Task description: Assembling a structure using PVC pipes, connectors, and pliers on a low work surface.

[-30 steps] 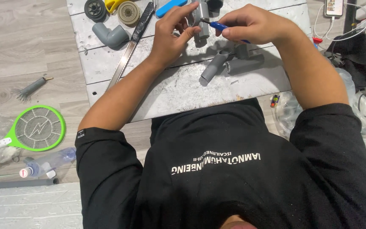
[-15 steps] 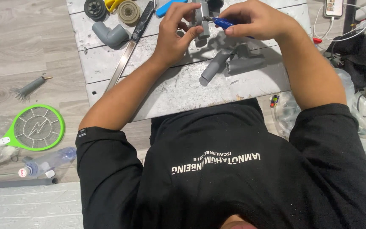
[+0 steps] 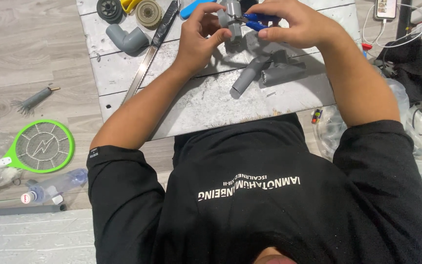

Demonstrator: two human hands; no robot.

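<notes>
Grey pipe fitting sits upright at the far edge of the table, pinched in the left hand, fingers closed round its side. Right hand is wrapped tight on blue-handled pliers, the tips touching the fitting. Just below, two more grey pipe pieces lie on the table. Off to the left: a grey elbow joint and a long saw blade. Down on the floor, a green electric swatter.
</notes>
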